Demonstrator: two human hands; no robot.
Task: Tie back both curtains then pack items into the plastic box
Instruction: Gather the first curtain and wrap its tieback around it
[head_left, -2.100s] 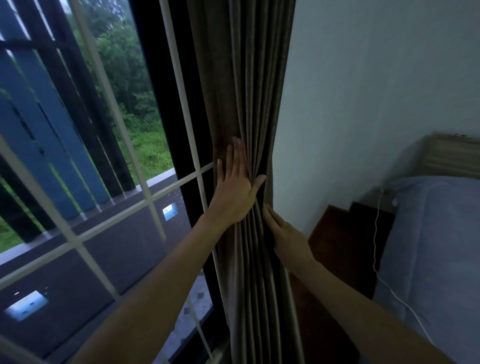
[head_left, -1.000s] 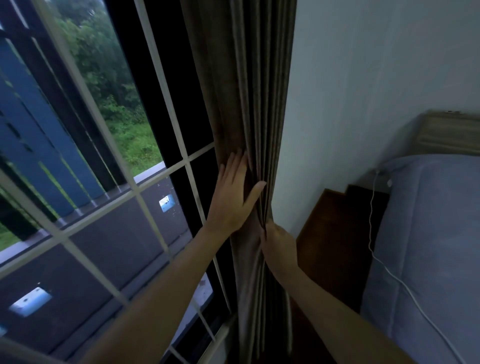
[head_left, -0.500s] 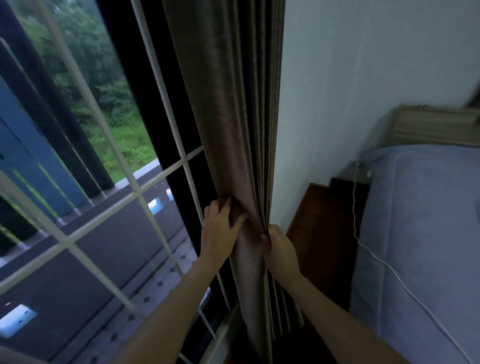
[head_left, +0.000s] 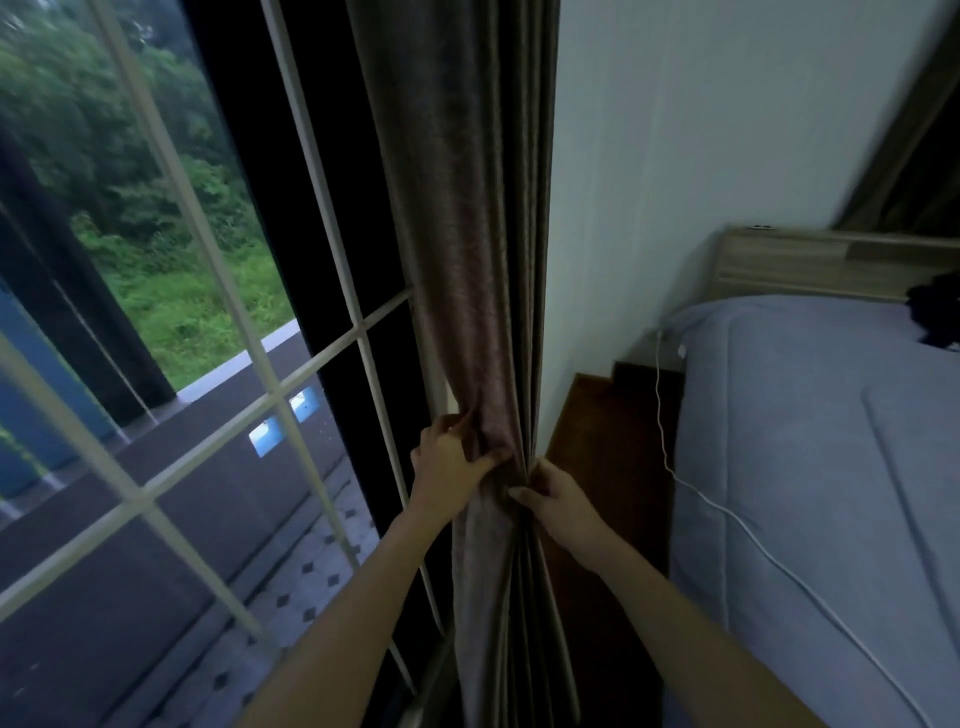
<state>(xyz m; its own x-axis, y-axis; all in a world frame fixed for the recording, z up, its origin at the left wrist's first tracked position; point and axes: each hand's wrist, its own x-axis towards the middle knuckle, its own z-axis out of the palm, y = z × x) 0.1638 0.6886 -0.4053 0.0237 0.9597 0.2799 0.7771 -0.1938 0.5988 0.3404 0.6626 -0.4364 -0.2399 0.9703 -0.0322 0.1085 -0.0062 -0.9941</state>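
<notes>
A person's left hand (head_left: 451, 470) and right hand (head_left: 558, 500) grip the curtain (head_left: 470, 270), fingers curled into its gathered brown folds, pinching the soft pleats narrow at the window's (head_left: 218, 395) right edge. Beyond, a pale wall (head_left: 701, 130) meets a bed (head_left: 831, 441) under a smooth lilac cover, a white cable (head_left: 727, 514) trailing across it.

The head-worn camera is looking forward and down. It is facing the curtain (head_left: 467, 260) closely, window (head_left: 358, 328) left, bed (head_left: 831, 467) right.
</notes>
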